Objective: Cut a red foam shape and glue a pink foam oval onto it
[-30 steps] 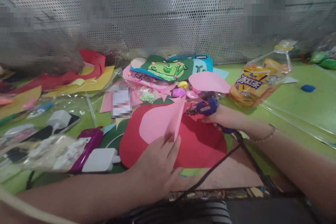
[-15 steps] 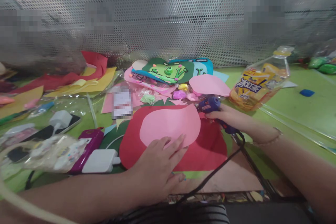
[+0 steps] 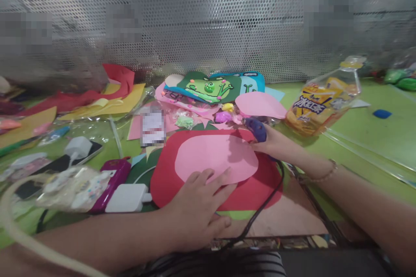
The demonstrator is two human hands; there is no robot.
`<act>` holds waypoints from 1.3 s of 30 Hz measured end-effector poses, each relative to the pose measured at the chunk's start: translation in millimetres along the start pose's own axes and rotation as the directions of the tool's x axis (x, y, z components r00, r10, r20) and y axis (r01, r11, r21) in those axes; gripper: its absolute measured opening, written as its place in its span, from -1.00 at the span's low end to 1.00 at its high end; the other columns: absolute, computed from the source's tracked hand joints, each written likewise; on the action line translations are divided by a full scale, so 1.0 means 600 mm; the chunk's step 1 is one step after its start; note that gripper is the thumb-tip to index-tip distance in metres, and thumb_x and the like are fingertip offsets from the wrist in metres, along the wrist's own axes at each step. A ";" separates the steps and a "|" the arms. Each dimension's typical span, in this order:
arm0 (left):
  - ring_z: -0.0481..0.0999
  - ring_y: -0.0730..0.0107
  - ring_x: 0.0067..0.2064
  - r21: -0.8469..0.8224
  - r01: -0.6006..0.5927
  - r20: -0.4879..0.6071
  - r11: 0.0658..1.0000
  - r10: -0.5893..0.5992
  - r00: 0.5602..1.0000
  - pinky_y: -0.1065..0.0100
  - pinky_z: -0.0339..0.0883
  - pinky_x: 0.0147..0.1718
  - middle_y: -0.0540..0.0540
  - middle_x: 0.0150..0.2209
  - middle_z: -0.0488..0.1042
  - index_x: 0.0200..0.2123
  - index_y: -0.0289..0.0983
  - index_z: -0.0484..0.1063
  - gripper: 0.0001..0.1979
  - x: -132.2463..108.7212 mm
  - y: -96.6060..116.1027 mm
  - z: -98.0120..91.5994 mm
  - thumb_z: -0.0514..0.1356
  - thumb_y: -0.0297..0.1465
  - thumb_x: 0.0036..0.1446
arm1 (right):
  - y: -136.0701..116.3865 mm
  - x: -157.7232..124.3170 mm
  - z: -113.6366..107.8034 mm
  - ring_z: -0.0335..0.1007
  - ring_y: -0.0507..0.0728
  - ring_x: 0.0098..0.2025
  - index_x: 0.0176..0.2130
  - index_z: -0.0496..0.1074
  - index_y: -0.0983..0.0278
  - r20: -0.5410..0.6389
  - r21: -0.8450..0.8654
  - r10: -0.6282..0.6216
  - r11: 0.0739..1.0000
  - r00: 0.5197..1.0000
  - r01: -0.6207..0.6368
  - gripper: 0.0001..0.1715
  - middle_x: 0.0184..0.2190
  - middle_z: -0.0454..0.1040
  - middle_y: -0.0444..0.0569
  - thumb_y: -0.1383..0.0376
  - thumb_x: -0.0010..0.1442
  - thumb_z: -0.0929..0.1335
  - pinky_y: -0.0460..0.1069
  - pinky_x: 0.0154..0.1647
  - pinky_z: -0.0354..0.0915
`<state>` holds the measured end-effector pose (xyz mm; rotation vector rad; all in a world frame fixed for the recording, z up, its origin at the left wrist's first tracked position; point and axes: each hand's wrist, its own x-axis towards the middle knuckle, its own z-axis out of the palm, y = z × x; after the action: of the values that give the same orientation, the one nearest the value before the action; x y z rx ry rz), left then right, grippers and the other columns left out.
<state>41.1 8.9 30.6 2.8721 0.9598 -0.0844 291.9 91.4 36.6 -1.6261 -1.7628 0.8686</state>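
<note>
The pink oval is laid flat on the red rounded sheet, near the front of the green table. Its lower edge is pressed by the left hand, whose fingers are spread. The blue corded tool is gripped in the closed right hand at the sheet's upper right, and a shadow is cast on the oval there.

The right part of the red sheet is crossed by the tool's black cord. On the left, space is taken up by a white adapter, its plug set just beside the sheet's edge, by a purple case and by a dark phone with a white charger block on it.

Behind the sheet, a purple lump, a yellow lump and a bagged green lump are crowded below a decorated green-and-blue cutout. A second pink piece is placed near a tilted bottle. The far side is closed off by a perforated metal panel.
</note>
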 end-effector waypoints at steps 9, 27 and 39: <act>0.08 -0.01 0.18 -0.021 -0.026 -0.010 0.999 0.026 1.000 -0.05 0.06 0.07 -0.08 0.30 0.00 0.27 -0.24 -0.02 -0.41 0.001 0.000 0.007 -0.14 -0.10 0.26 | -0.012 -0.006 0.005 0.31 0.09 -0.41 -0.17 0.26 0.27 -0.013 -0.207 -0.007 0.978 1.000 0.004 -0.55 -0.43 0.42 -0.09 0.19 -0.07 0.38 -0.04 -0.40 0.22; -0.07 -0.01 0.29 0.020 -0.127 -0.046 0.992 0.127 0.991 -0.04 -0.12 0.18 -0.21 0.26 0.08 0.24 -0.37 0.07 -0.41 0.002 -0.003 0.012 -0.13 -0.13 0.27 | -0.006 -0.001 0.001 0.29 0.12 -0.38 -0.14 0.25 0.27 0.004 -0.270 0.022 0.963 1.000 -0.020 -0.48 -0.38 0.41 -0.04 0.11 -0.07 0.39 -0.02 -0.40 0.20; -0.07 -0.05 0.28 0.018 -0.139 -0.044 0.990 0.139 0.989 -0.06 -0.10 0.16 -0.19 0.30 -0.01 0.23 -0.30 0.07 -0.40 0.002 -0.005 0.011 -0.19 -0.07 0.26 | -0.018 -0.007 0.002 0.32 0.15 -0.32 -0.18 0.24 0.28 0.012 -0.292 0.035 0.956 0.999 -0.030 -0.56 -0.30 0.43 0.01 0.17 -0.06 0.37 -0.01 -0.36 0.20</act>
<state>40.2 11.1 23.4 2.9569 0.7660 -0.0150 284.7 86.9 44.1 -1.8412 -1.9543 0.6605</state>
